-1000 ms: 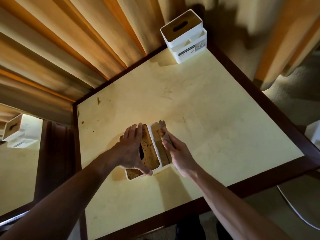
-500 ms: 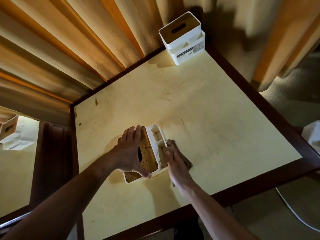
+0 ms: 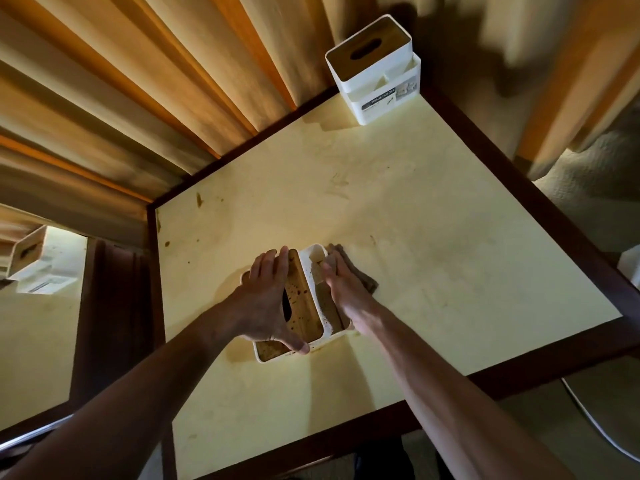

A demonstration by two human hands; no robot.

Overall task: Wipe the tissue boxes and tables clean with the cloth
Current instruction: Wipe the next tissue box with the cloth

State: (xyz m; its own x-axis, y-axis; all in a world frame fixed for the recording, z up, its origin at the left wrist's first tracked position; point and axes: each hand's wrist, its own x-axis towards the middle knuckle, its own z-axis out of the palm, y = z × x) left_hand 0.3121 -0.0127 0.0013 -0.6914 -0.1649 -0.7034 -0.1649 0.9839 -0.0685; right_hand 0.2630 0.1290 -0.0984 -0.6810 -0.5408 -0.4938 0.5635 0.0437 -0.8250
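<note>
A white tissue box (image 3: 304, 320) with a stained wooden lid stands on the pale yellow table (image 3: 433, 271), near its front left. My left hand (image 3: 266, 303) grips the box over the lid, thumb at the near end. My right hand (image 3: 341, 282) presses a brown cloth (image 3: 360, 271) against the box's right side and its side compartment. Only the cloth's far and right edges show past my fingers. A second white tissue box (image 3: 375, 69) with a wooden lid stands at the table's far corner.
The table has a dark wooden frame (image 3: 554, 216) and several brown specks near its left edge. Curtains (image 3: 138, 91) hang behind it. Another table with a tissue box (image 3: 38, 261) stands to the left. A white cable (image 3: 595, 424) lies on the carpet at right.
My right hand with the cloth has slid from the near part of the box's right side toward its far end. The left hand has kept its hold on the box.
</note>
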